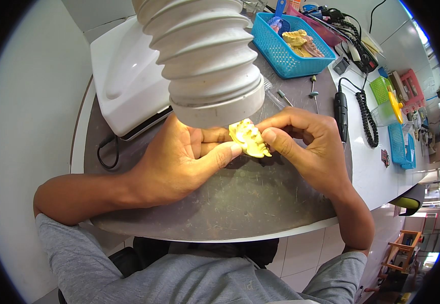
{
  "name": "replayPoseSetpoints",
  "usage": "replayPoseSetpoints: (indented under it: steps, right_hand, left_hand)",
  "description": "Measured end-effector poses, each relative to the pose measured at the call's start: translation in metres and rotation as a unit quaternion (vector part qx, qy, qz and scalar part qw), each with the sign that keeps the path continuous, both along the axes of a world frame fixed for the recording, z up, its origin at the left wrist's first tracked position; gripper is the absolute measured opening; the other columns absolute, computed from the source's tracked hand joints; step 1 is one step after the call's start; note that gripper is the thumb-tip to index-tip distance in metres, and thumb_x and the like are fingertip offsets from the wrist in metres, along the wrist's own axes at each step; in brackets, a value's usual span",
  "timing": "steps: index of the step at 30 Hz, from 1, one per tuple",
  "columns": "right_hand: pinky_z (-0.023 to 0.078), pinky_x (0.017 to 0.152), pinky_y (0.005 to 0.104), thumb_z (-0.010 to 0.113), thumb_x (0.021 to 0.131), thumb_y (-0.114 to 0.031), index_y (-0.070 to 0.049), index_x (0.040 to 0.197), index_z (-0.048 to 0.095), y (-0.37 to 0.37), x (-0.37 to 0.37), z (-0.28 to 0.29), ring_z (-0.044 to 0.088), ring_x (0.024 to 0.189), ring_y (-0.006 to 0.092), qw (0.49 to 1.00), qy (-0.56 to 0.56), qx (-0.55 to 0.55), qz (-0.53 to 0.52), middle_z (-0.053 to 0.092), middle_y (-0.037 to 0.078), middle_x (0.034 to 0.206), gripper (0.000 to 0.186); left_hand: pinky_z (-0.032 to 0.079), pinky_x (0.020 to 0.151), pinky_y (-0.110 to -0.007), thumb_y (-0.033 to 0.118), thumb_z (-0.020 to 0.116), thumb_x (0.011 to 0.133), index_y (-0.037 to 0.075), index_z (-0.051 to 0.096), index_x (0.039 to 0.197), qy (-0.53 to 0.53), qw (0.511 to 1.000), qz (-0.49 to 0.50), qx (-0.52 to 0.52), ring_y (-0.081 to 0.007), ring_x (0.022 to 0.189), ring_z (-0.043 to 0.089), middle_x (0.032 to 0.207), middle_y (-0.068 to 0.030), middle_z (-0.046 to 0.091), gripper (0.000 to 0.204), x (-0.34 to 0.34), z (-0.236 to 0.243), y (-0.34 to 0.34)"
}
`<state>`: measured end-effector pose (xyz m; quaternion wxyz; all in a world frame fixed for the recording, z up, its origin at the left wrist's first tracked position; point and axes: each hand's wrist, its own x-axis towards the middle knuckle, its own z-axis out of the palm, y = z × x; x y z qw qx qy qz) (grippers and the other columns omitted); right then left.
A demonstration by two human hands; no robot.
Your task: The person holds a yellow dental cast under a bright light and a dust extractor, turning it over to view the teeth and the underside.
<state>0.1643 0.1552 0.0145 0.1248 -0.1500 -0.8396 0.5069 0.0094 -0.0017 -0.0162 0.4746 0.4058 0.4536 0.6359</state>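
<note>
A bright yellow dental cast [250, 139] with a bumpy row of tooth shapes is held above the dark mat [220, 197], under strong light. My left hand [177, 159] grips its left side, the thumb pressed on the lower edge and the fingers behind. From the right, my right hand [311, 142] pinches with thumb and forefinger at the cast's upper right edge. Whether a small part sits in that pinch is hidden. Just above the cast hangs the mouth of a white ribbed suction hose [209, 66].
A white machine [131, 76] with a cable stands at the left. Behind the hose is a blue basket [298, 66] of yellow and pink casts. A black handpiece [340, 109] with a coiled cord lies right of my right hand, near thin tools [314, 93]. Farther right sits another blue basket [399, 147].
</note>
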Motion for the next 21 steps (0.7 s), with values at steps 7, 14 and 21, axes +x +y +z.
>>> replayPoseSetpoints:
  steps: [7,14,21]
  right_hand:
    - [0.051,0.08,0.0244,0.068,0.09,-0.006,0.006,0.105,0.067,-0.0013,-0.0014,-0.0003,0.065,0.086,0.0101,0.999,0.001,-0.034,-0.014,0.069,0.007,0.093,0.02]
    - [0.051,0.085,0.0243,0.065,0.089,0.0,0.005,0.106,0.064,0.0015,-0.0002,0.0009,0.064,0.092,0.0106,0.993,0.019,-0.115,0.012,0.066,0.008,0.101,0.018]
    - [0.052,0.083,0.0238,0.066,0.087,0.001,0.004,0.105,0.061,0.0036,0.0005,0.0024,0.064,0.09,0.0106,0.988,-0.019,-0.149,0.019,0.066,0.008,0.098,0.019]
  left_hand:
    - [0.054,0.096,-0.034,-0.008,0.052,0.093,-0.004,0.035,0.129,0.005,1.0,-0.006,-0.015,-0.0233,0.115,0.059,0.121,-0.0124,0.046,0.04,-0.0009,-0.0005,-0.0001]
    - [0.055,0.095,-0.034,-0.007,0.052,0.093,-0.003,0.032,0.131,-0.011,1.0,-0.012,-0.001,-0.0235,0.115,0.059,0.12,-0.0117,0.045,0.043,-0.0019,-0.0016,0.0009]
    - [0.056,0.093,-0.033,-0.005,0.054,0.093,-0.003,0.032,0.131,-0.002,1.0,-0.009,0.004,-0.0236,0.115,0.059,0.121,-0.0117,0.045,0.044,-0.0017,-0.0021,0.0002]
